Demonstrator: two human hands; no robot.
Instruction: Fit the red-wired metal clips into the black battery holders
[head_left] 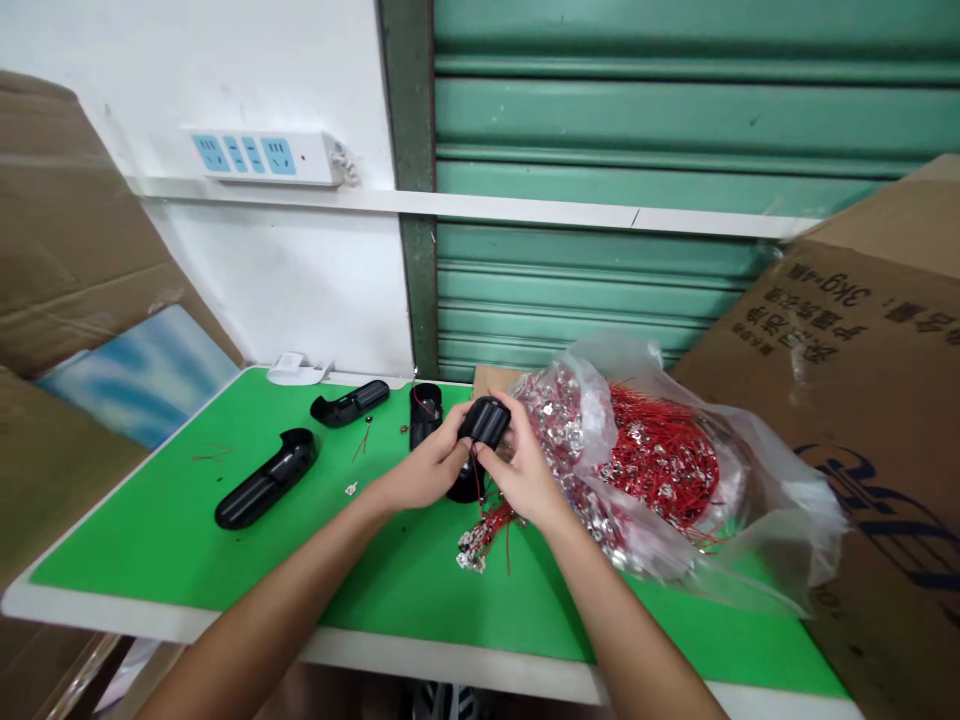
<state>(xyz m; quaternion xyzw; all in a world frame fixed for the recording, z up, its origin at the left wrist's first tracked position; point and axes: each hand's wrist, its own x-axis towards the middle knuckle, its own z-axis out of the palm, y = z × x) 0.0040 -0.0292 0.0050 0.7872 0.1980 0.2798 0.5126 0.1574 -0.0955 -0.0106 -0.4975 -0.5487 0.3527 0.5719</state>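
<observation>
– What do we have in hand?
– Black casing, held over the green table; our left hand and right hand both clamped on it.
– Around it?
– We note metal tabs with red wires just nearer us, a plastic bag of more at right, two black shells at left.

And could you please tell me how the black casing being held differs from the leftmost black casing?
The held casing is gripped by the left hand and right hand, while the leftmost casing lies untouched on the green tabletop. The hands partly cover the held casing, whereas the leftmost casing shows its full length, with a hooked far end. Both are shiny black.
</observation>
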